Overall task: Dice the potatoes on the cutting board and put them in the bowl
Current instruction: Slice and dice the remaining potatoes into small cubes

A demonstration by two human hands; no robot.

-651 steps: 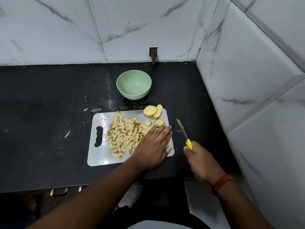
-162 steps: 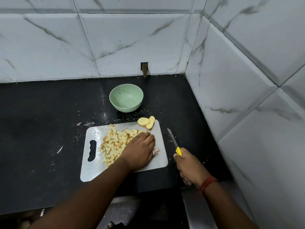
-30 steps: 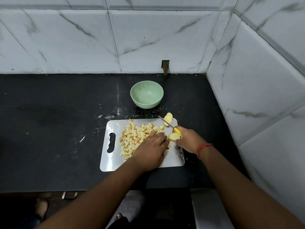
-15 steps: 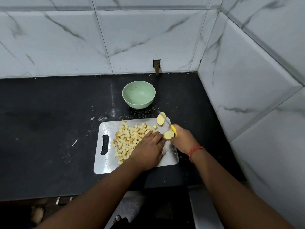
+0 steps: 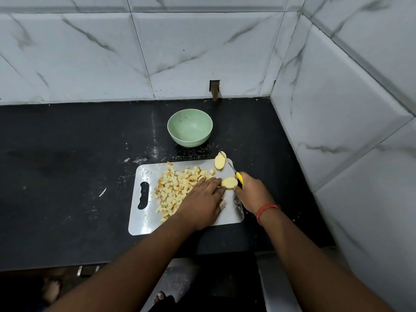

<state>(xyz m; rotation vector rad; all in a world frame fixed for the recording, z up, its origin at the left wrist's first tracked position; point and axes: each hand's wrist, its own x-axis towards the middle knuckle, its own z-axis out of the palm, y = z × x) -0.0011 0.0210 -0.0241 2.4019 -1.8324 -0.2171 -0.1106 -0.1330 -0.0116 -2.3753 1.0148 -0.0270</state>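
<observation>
Fingers of left hand straight, touching potato slice on cutting board | right hand grips knife beside slice | diced potato left of fingers | bowl behind, on table

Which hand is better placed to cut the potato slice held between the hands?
The right hand: it already grips the yellow-handled knife beside the pale potato slice. The left hand rests on the board, fingertips at the slice.
</observation>
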